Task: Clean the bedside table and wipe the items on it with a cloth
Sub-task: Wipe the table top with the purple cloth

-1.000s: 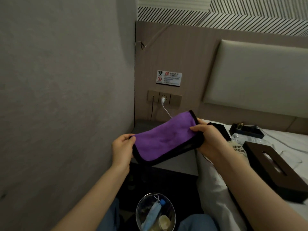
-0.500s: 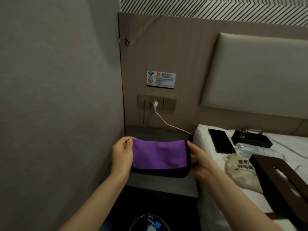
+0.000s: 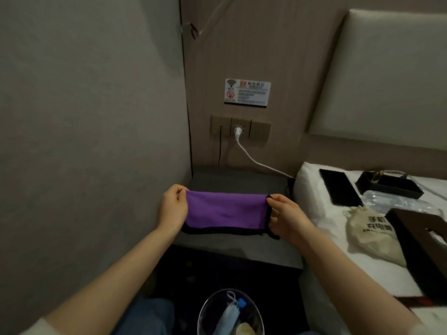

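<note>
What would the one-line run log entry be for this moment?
stage: cloth spread over table | left hand: pinches purple cloth | right hand: pinches cloth | bedside table: bare top | tissue box, pouch: on bed

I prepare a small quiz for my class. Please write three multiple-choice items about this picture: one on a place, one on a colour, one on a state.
1. Where does the beige drawstring bag lie?
A. on the bed
B. on the bedside table
C. in the bin

2. What colour is the face of the cloth?
A. green
B. purple
C. white

3. How is the cloth held?
A. it lies untouched
B. one hand crumples it
C. both hands hold it at its ends

Key: 1 A, it rests on the white bed. 2 B, purple with a black edge. 3 C, the left hand and the right hand pinch opposite ends over the bedside table.
</note>
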The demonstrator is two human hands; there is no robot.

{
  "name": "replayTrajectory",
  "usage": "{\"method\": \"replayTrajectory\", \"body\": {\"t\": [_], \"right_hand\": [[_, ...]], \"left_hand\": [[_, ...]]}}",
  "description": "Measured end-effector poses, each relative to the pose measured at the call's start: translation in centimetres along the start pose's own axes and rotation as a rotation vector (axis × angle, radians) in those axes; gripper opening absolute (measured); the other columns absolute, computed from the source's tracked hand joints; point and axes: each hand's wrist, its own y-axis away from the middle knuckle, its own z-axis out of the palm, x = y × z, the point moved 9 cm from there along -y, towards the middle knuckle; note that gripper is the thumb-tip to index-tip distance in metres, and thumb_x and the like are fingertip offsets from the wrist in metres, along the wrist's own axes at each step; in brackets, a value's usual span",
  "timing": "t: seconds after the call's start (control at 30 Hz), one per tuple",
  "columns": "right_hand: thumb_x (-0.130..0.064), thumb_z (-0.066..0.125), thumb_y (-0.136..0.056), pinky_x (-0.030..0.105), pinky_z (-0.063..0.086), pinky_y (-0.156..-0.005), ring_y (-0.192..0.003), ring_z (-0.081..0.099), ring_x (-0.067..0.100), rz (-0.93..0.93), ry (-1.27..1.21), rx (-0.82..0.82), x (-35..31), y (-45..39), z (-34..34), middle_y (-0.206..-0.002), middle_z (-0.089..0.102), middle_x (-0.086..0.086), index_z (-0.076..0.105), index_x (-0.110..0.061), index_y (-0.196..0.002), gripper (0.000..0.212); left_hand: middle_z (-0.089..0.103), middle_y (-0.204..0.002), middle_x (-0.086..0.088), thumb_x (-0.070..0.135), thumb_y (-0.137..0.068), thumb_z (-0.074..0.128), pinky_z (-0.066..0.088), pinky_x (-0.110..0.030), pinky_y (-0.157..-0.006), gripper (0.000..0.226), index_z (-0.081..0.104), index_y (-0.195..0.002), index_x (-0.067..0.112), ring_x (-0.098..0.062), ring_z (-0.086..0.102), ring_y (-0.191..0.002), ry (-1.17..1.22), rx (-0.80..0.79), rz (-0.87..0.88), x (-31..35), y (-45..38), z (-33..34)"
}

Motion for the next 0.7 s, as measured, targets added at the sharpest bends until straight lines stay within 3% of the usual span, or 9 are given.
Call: {"method": "replayTrajectory", "body": {"t": [0.1, 0.2, 0.33, 0.43, 0.53, 0.6, 0.63, 0.7], "right_hand": [[-0.014, 0.044, -0.101, 0.024, 0.039, -0.045, -0.06, 0.049, 0.019, 0.08, -0.002, 0.008, 3.0, -0.5, 2.1, -0.071, 0.05, 0.004, 0.053, -0.019, -0.078, 0.026], [-0.014, 0.042, -0.102, 0.031, 0.049, -0.057, -0.07, 0.055, 0.022, 0.157, 0.039, 0.019, 5.7, -1.1, 3.5, -0.079, 0.054, 0.006, 0.052, -0.018, -0.082, 0.023], [-0.009, 0.042, -0.1, 0.025, 0.036, -0.056, -0.063, 0.045, 0.02, 0.184, 0.127, 0.098, 9.0, -2.9, 3.9, -0.071, 0.046, 0.008, 0.049, -0.015, -0.076, 0.026], [-0.007, 0.042, -0.099, 0.023, 0.035, -0.054, -0.061, 0.043, 0.019, 0.222, 0.122, 0.104, 11.5, -4.2, 4.5, -0.068, 0.045, 0.008, 0.048, -0.014, -0.075, 0.026], [-0.003, 0.041, -0.099, 0.018, 0.036, -0.042, -0.052, 0.041, 0.017, 0.177, 0.033, 0.155, 11.2, -6.4, 5.1, -0.065, 0.044, 0.008, 0.051, -0.011, -0.084, 0.02], [-0.004, 0.043, -0.098, 0.017, 0.037, -0.038, -0.049, 0.045, 0.018, 0.141, 0.022, 0.209, 10.5, -7.7, 4.9, -0.067, 0.048, 0.009, 0.052, -0.011, -0.106, 0.014], [-0.007, 0.046, -0.097, 0.021, 0.044, -0.045, -0.059, 0.053, 0.021, 0.126, 0.096, 0.216, 10.3, -8.4, 4.7, -0.077, 0.055, 0.013, 0.049, -0.011, -0.12, 0.023], [-0.017, 0.053, -0.094, 0.035, 0.053, -0.083, -0.104, 0.06, 0.031, 0.078, 0.451, 0.208, 10.1, -9.5, 4.3, -0.119, 0.059, 0.018, 0.039, -0.014, -0.141, 0.049]], "left_hand": [[0.065, -0.1, -0.022, 0.001, -0.094, 0.043, 0.048, -0.037, -0.08, 0.02, 0.062, -0.095, 0.001, -0.034, 0.061, -0.093, 0.035, -0.045, -0.202, -5.1, -0.7, 0.3], [0.058, -0.097, -0.018, -0.011, -0.085, 0.042, 0.042, -0.028, -0.065, 0.026, 0.055, -0.084, 0.011, -0.024, 0.053, -0.08, 0.171, -0.128, -0.436, -10.1, -0.1, 1.6], [0.054, -0.091, -0.014, -0.016, -0.078, 0.045, 0.04, -0.027, -0.069, 0.029, 0.053, -0.086, 0.012, -0.024, 0.049, -0.089, 0.177, -0.134, -0.549, -14.5, -0.1, 1.9], [0.056, -0.088, -0.01, -0.016, -0.079, 0.045, 0.044, -0.026, -0.066, 0.035, 0.056, -0.103, 0.007, -0.024, 0.051, -0.092, 0.11, -0.105, -0.527, -15.7, -1.0, 2.1], [0.061, -0.112, -0.02, -0.01, -0.082, 0.05, 0.048, -0.039, -0.093, 0.036, 0.056, -0.115, 0.002, -0.032, 0.058, -0.107, 0.026, -0.038, -0.444, -15.1, -3.6, 1.9], [0.055, -0.125, -0.022, 0.006, -0.087, 0.058, 0.044, -0.043, -0.099, 0.04, 0.049, -0.127, 0.004, -0.036, 0.054, -0.115, -0.179, -0.044, -0.336, -13.7, -5.1, 1.7], [0.05, -0.131, -0.021, 0.015, -0.09, 0.058, 0.043, -0.043, -0.101, 0.046, 0.045, -0.133, 0.006, -0.036, 0.051, -0.119, -0.349, -0.065, -0.265, -13.0, -5.5, 1.8], [0.041, -0.14, -0.018, 0.027, -0.093, 0.053, 0.04, -0.044, -0.102, 0.053, 0.038, -0.141, 0.011, -0.035, 0.043, -0.127, -0.665, -0.152, -0.088, -12.0, -5.2, 2.9]]}}
